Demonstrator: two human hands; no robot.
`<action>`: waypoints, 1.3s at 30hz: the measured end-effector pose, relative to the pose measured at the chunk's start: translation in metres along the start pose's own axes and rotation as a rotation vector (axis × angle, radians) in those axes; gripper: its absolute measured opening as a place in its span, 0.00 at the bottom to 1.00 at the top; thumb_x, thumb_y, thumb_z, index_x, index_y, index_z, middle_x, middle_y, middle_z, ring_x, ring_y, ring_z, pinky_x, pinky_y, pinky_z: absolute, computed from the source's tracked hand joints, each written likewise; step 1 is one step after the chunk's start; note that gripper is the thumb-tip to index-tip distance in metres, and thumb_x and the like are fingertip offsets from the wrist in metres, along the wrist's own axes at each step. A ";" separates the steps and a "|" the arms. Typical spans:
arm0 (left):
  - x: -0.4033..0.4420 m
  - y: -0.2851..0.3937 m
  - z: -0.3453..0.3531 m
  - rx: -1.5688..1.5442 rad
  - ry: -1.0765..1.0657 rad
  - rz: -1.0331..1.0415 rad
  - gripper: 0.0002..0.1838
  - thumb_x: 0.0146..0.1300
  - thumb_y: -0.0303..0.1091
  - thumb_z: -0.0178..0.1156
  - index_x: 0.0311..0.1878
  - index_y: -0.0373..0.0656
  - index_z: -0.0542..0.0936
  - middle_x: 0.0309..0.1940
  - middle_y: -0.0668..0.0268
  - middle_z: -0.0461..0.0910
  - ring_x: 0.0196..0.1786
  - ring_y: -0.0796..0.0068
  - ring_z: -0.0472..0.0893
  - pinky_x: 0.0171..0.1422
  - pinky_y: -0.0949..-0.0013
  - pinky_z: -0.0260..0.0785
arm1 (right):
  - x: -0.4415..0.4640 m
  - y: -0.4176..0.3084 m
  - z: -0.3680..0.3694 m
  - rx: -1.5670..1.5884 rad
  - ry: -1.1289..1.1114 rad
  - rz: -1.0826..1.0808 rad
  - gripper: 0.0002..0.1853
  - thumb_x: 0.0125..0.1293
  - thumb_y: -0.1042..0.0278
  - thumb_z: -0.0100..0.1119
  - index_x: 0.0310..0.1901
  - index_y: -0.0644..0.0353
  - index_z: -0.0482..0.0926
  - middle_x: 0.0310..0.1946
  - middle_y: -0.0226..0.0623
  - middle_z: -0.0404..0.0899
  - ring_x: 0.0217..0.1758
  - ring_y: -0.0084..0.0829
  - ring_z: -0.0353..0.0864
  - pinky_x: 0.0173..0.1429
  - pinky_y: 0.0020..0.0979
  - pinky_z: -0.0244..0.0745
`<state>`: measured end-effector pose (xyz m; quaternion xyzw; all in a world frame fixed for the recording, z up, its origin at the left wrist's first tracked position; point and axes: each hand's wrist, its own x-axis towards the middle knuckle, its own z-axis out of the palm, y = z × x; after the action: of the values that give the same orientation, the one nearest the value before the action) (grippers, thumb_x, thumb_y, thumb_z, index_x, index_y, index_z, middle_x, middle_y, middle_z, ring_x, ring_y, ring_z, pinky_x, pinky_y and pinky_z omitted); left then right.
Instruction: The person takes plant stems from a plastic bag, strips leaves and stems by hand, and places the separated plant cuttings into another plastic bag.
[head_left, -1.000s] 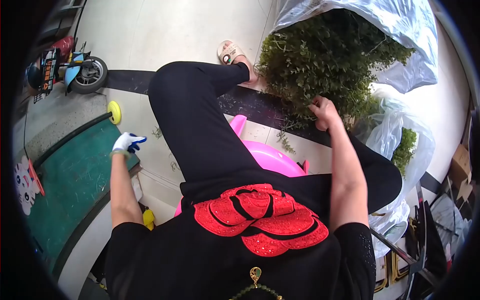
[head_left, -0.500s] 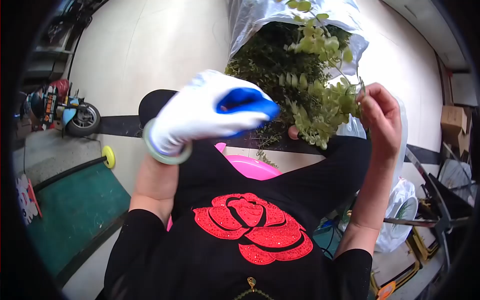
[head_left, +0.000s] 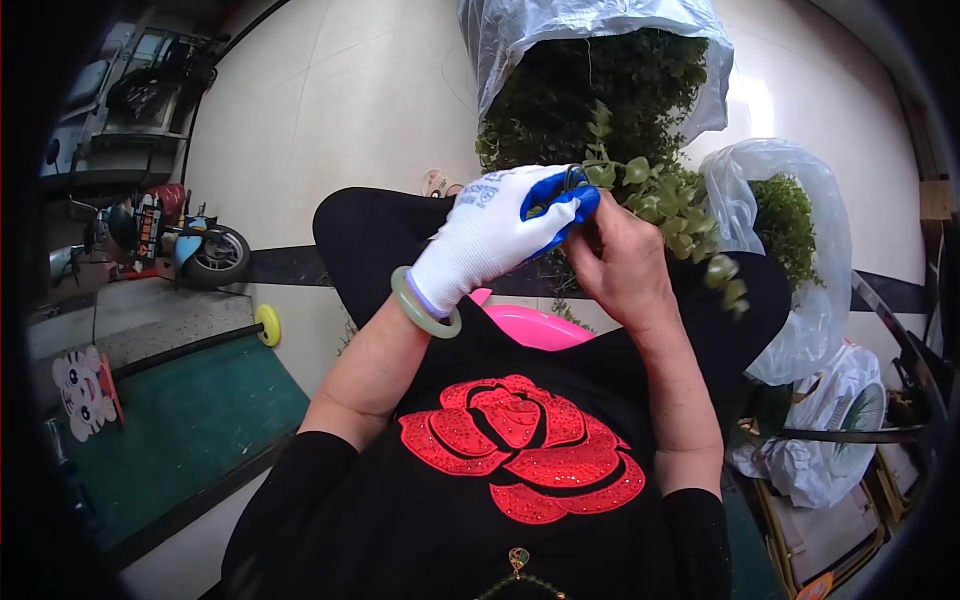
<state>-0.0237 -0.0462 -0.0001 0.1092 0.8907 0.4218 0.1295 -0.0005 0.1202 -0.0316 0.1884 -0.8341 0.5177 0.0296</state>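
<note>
My left hand (head_left: 485,232), in a white glove with blue-coated fingers, is closed in a pinch on the stem end of a leafy green sprig (head_left: 665,198). My bare right hand (head_left: 632,262) meets it there, fingers closed around the same stem. The sprig's round leaves hang to the right, behind and past my right hand. A thin dark green piece shows at the gloved fingertips; its exact kind is unclear. Just beyond both hands lies a heap of darker greenery (head_left: 590,100) in an open plastic bag (head_left: 590,18).
At right, a second clear plastic bag (head_left: 825,325) holds more greenery (head_left: 785,225). Below it sits a white plastic bag (head_left: 825,445) beside metal frames. A pink seat (head_left: 540,328) shows between my legs. To the left are a green flat cart (head_left: 195,420) and a small wheeled vehicle (head_left: 215,255).
My right hand has come left with the sprig to meet my gloved left hand, which now pinches the stem. The camera view has shifted, so the second greenery bag shows more fully.
</note>
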 end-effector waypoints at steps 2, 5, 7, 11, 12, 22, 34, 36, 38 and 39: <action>0.003 -0.014 0.009 0.003 0.097 -0.006 0.19 0.63 0.43 0.58 0.49 0.36 0.79 0.33 0.58 0.82 0.34 0.71 0.80 0.42 0.69 0.72 | -0.004 0.009 0.007 -0.033 -0.002 0.003 0.12 0.56 0.75 0.60 0.42 0.63 0.73 0.32 0.49 0.78 0.38 0.48 0.80 0.40 0.41 0.74; 0.005 -0.017 0.011 -0.160 0.199 -0.117 0.15 0.64 0.41 0.57 0.44 0.38 0.81 0.25 0.60 0.81 0.29 0.73 0.82 0.37 0.70 0.72 | -0.012 0.011 0.007 0.055 -0.060 0.015 0.26 0.57 0.74 0.61 0.59 0.61 0.69 0.33 0.46 0.78 0.39 0.43 0.80 0.42 0.39 0.74; 0.011 -0.020 0.002 -0.333 0.221 -0.124 0.15 0.64 0.40 0.57 0.42 0.36 0.81 0.22 0.65 0.79 0.26 0.81 0.77 0.33 0.74 0.69 | -0.016 0.012 0.001 0.077 -0.114 0.010 0.34 0.57 0.74 0.62 0.67 0.58 0.63 0.31 0.43 0.78 0.34 0.39 0.80 0.41 0.35 0.75; 0.019 -0.022 -0.027 -0.361 0.079 -0.080 0.16 0.65 0.41 0.56 0.41 0.35 0.81 0.24 0.68 0.78 0.28 0.85 0.73 0.35 0.77 0.67 | -0.034 0.001 -0.040 0.171 -0.217 0.110 0.30 0.55 0.77 0.63 0.62 0.59 0.70 0.27 0.40 0.79 0.29 0.35 0.80 0.36 0.31 0.75; 0.020 -0.018 -0.033 -0.391 0.012 -0.069 0.16 0.65 0.41 0.56 0.41 0.35 0.81 0.25 0.68 0.78 0.29 0.86 0.73 0.35 0.77 0.67 | -0.039 -0.001 -0.054 0.118 -0.214 0.051 0.28 0.54 0.79 0.63 0.60 0.60 0.73 0.26 0.39 0.78 0.27 0.33 0.80 0.34 0.29 0.74; 0.015 -0.007 -0.041 -0.340 -0.295 0.012 0.20 0.58 0.41 0.63 0.49 0.38 0.80 0.33 0.68 0.81 0.34 0.82 0.77 0.41 0.74 0.71 | 0.013 -0.034 -0.125 -0.140 0.256 -0.338 0.34 0.58 0.51 0.60 0.61 0.67 0.69 0.58 0.52 0.71 0.63 0.42 0.70 0.66 0.40 0.60; 0.014 -0.009 -0.034 -0.073 -0.193 -0.013 0.18 0.59 0.36 0.60 0.49 0.35 0.79 0.33 0.62 0.81 0.35 0.78 0.80 0.45 0.72 0.72 | 0.012 0.022 -0.061 0.510 -0.486 0.361 0.09 0.64 0.66 0.55 0.38 0.65 0.76 0.27 0.35 0.77 0.32 0.22 0.74 0.40 0.26 0.69; 0.011 -0.012 -0.028 -0.073 -0.298 0.046 0.17 0.59 0.39 0.62 0.46 0.36 0.80 0.31 0.64 0.81 0.34 0.78 0.79 0.43 0.72 0.71 | 0.010 0.026 -0.058 0.372 -0.432 0.139 0.11 0.61 0.67 0.58 0.42 0.63 0.76 0.27 0.34 0.77 0.35 0.23 0.76 0.41 0.27 0.70; 0.010 0.009 -0.031 -0.154 -0.363 -0.096 0.17 0.58 0.38 0.62 0.46 0.37 0.80 0.30 0.65 0.82 0.32 0.79 0.77 0.41 0.72 0.71 | 0.013 0.020 -0.054 0.370 -0.364 0.035 0.14 0.59 0.67 0.61 0.45 0.63 0.76 0.27 0.33 0.77 0.35 0.22 0.77 0.42 0.27 0.71; 0.010 0.011 -0.028 -0.186 -0.359 -0.072 0.16 0.58 0.37 0.62 0.45 0.37 0.81 0.29 0.64 0.81 0.32 0.78 0.77 0.41 0.72 0.71 | 0.015 0.019 -0.055 0.403 -0.372 0.029 0.16 0.59 0.66 0.63 0.46 0.63 0.76 0.27 0.31 0.78 0.35 0.22 0.78 0.41 0.28 0.72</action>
<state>-0.0414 -0.0566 0.0245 0.1383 0.8138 0.4711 0.3110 -0.0285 0.1712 -0.0191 0.2702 -0.7080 0.6300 -0.1696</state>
